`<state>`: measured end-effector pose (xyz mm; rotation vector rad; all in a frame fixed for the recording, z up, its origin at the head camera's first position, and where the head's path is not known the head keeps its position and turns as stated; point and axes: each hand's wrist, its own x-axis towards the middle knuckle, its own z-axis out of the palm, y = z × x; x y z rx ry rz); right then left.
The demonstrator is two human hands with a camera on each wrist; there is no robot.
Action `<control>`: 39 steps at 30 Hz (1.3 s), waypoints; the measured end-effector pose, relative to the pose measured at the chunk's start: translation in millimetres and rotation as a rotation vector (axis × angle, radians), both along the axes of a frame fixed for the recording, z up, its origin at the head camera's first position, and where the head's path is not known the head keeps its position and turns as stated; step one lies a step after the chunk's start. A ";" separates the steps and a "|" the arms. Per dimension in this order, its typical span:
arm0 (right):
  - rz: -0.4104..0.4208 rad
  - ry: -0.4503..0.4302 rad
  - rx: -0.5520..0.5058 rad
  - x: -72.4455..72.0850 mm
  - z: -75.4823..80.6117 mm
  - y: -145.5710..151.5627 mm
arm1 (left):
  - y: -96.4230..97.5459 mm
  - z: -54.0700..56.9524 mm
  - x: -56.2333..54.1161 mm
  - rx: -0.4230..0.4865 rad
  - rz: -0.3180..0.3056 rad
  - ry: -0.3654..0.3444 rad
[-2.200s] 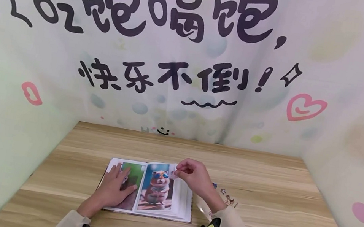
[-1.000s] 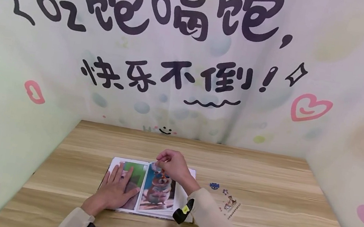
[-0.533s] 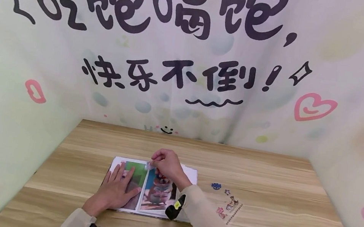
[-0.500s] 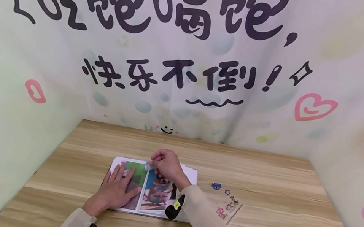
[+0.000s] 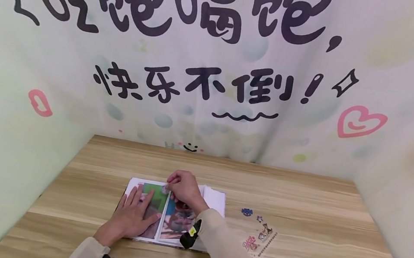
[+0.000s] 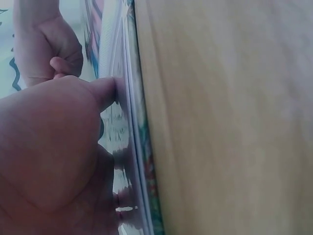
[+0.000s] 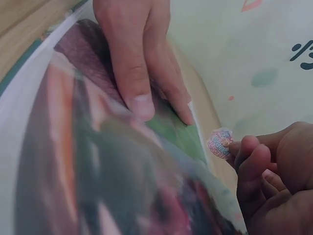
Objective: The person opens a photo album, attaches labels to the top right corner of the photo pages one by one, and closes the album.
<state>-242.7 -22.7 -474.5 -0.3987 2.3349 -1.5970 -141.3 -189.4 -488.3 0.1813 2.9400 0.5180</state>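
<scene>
An open photo album [image 5: 216,199] lies on the wooden table. My left hand [image 5: 128,219] rests with spread, straight fingers on its left page, partly covering a photo with a green background [image 5: 158,199]. At the top of the album, near the inner corner of that photo, my right hand [image 5: 185,187] pinches a small sticker [image 7: 219,143] between thumb and index finger. Colourful lettering shows on the sticker, which is held up over the page's top edge in the right wrist view. My right hand and wrist partly hide the right page's animal photo [image 5: 174,226].
To the right of the album lies a clear sticker sheet [image 5: 269,243] with a pink sticker [image 5: 251,243], a blue sticker [image 5: 246,212] and a small star [image 5: 259,218]. Black wrist cameras are strapped to both sleeves. A printed curtain [image 5: 144,129] stands behind the table.
My right hand has carried the sticker leftward from the right page's outer edge to the top of the left page. My left hand keeps its place. More of the sticker sheet shows.
</scene>
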 end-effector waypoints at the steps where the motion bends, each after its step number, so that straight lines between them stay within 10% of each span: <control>1: -0.001 0.001 0.007 -0.1 -0.4 -1.2 | -0.1 0.2 0.1 0.002 0.000 -0.002; 13: -0.039 0.055 0.084 -2.9 -8.3 -7.9 | -5.6 -22.2 -6.2 0.005 -0.003 0.073; 29: -0.094 0.186 0.174 -1.1 -14.5 -12.8 | 0.9 0.3 -2.1 -0.006 0.002 -0.001; 39: -0.109 0.210 0.220 1.5 -18.1 -16.9 | -6.6 -26.9 -8.1 -0.001 -0.002 0.074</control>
